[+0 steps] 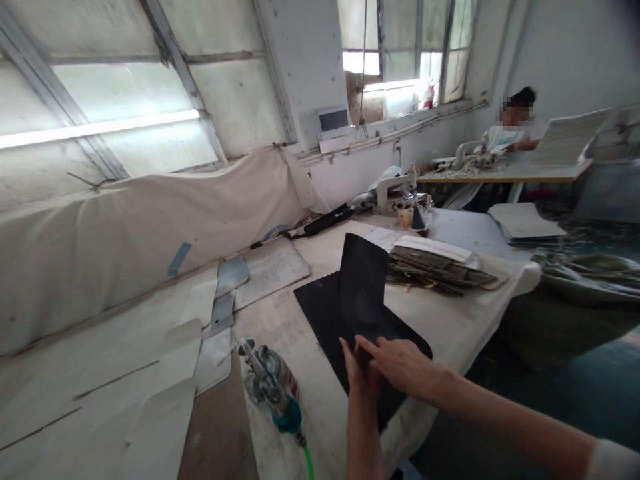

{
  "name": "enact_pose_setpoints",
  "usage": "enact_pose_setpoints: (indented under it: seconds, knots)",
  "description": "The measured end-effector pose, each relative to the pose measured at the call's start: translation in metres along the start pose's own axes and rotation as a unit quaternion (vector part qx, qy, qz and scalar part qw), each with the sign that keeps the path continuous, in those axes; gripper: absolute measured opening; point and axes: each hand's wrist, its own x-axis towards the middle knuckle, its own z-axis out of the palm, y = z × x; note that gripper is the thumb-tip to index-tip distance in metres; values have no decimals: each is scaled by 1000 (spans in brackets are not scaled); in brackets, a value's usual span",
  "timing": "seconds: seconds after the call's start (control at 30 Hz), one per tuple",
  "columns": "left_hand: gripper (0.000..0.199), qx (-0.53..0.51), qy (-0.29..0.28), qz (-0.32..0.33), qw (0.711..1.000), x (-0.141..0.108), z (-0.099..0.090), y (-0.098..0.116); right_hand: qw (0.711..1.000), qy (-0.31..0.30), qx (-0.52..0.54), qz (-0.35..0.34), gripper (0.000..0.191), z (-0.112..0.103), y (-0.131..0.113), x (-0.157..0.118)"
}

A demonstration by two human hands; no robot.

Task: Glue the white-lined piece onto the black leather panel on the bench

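Observation:
A black sheet lies flat on the covered table, and a smaller black piece rises upright over it. My left hand is at the lower edge of the raised piece, its fingers pressed together around that edge. Beside it, touching, is my right hand, its fingers bent in toward the same edge. Both hands are over the black sheet's near part. To their left on the table stands a metal spray gun with a teal fitting and a green hose.
Stacked dark pieces lie right of the sheet. Pale panels cover the left side. A sewing machine is behind. A person sits at another table at the far right. A large sack stands beside the table.

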Motion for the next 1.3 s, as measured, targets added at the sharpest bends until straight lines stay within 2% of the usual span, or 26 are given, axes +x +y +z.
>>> enact_pose_setpoints:
  seconds: [0.1,0.2,0.3,0.37,0.4,0.47,0.6,0.63,0.67,0.7,0.8,0.87,0.97,1.07,1.1,1.17,1.2,1.23,1.27,1.3]
  knots:
    - [63,-8,47,-25,999,-2,-17,-24,989,-67,128,-39,52,41,19,30]
    - [58,0,44,-60,997,6,-18,-29,953,-33,301,22,51,64,77,31]
    - [66,8,51,-17,999,12,-5,-25,922,9,373,101,54,74,153,20]
    - [74,5,58,8,998,10,10,-23,896,2,422,137,63,74,195,14]
    - [75,-1,61,12,998,9,19,-22,874,-15,458,163,69,71,211,11]
    - [76,-24,78,9,997,4,39,-22,805,-82,542,225,76,58,230,9]
    - [73,-68,147,-7,987,0,76,-31,594,-274,713,252,63,22,234,20]
    - [72,-72,161,-4,984,0,83,-35,558,-299,735,242,59,13,233,25]
    - [71,-73,168,8,983,0,87,-40,542,-308,748,228,56,6,233,32]
    - [68,-73,173,29,982,1,89,-44,545,-304,754,207,54,0,234,38]
    - [47,-85,134,56,986,10,87,-54,592,-272,753,90,59,-13,245,54]
    - [46,-89,107,33,990,20,82,-58,639,-263,722,39,61,-16,257,60]
    - [44,-23,107,47,993,40,76,-60,712,-256,654,28,66,-17,280,61]
    - [71,107,79,24,991,58,72,-59,762,-248,597,35,72,-25,298,68]
    - [82,155,99,11,983,63,72,-57,786,-233,572,31,75,-33,300,73]
    - [95,221,198,36,954,71,72,-51,841,-201,502,-10,77,-58,291,90]
    - [95,228,246,75,939,75,74,-48,867,-191,458,-48,77,-74,280,99]
    - [90,212,267,119,933,78,77,-45,887,-197,406,-94,73,-90,266,108]
    - [81,177,256,148,939,81,81,-44,901,-210,352,-141,69,-105,249,116]
    - [70,132,221,154,954,84,86,-44,909,-232,293,-186,66,-118,230,122]
